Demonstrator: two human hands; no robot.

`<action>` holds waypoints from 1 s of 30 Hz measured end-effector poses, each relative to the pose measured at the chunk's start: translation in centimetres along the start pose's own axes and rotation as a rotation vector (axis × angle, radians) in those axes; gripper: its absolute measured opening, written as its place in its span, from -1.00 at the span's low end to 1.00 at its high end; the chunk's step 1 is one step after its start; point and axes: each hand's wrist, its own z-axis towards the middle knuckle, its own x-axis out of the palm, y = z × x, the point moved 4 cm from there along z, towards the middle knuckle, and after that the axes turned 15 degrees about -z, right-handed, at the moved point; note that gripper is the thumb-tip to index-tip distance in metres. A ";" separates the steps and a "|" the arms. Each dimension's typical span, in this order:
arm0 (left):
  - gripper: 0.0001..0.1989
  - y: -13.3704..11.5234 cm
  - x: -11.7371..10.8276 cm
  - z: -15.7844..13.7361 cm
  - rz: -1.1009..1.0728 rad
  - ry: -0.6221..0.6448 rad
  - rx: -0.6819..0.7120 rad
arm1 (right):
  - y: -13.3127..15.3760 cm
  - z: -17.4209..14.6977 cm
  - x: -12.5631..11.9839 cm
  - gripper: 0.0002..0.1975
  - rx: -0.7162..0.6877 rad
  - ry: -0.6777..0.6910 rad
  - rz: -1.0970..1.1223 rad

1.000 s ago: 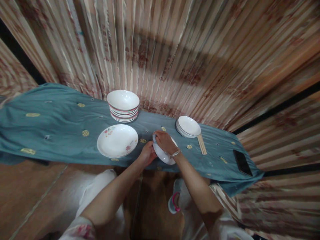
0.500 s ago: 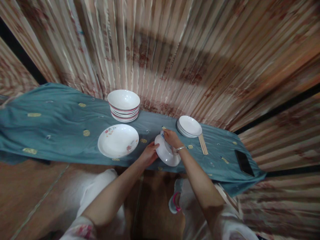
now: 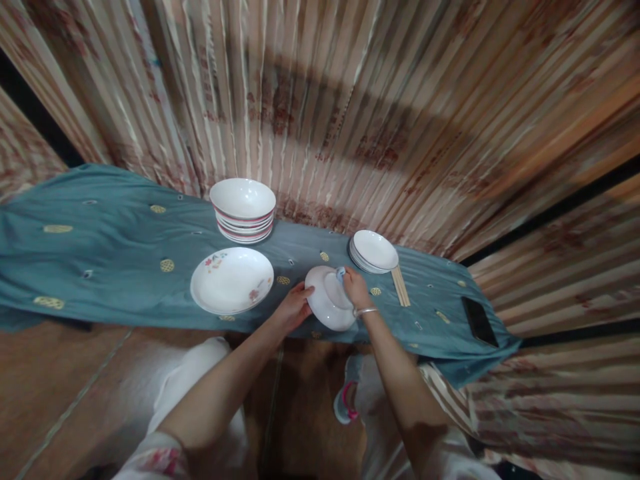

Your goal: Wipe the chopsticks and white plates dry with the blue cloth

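Note:
A white plate (image 3: 327, 310) is tilted up near the front edge of the table, its underside with a raised foot ring facing me. My left hand (image 3: 296, 307) grips its left rim, thumb on the underside and fingers behind. My right hand (image 3: 355, 288), with a bracelet at the wrist, is closed on a small light-blue cloth (image 3: 341, 274) pressed to the plate's upper right part. Most of the cloth is hidden in the fingers. Left of my hands lies a large oval plate (image 3: 233, 283) with floral decoration.
On the patterned green-blue tablecloth (image 3: 125, 267), a stack of white bowls (image 3: 243, 203) stands back left. Small dishes (image 3: 375, 251) are stacked back right, with chopsticks (image 3: 401, 287) beside them. A black phone (image 3: 479, 321) lies near the right end. A pleated curtain (image 3: 310, 120) hangs behind the table.
My right hand has moved the cloth from the plate's upper edge to its upper right, so more of the underside shows. My left hand keeps its hold. The whole view has shifted slightly.

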 end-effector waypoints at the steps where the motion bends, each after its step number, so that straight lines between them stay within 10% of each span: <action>1: -0.81 0.0 0.0 0.0 0.006 -0.001 -0.002 | -0.2 -0.3 0.1 -0.66 0.013 -0.012 0.014; 30: -0.83 -0.1 -0.9 0.8 0.021 0.025 0.019 | -1.0 -10.3 2.2 -0.45 0.251 -0.371 0.235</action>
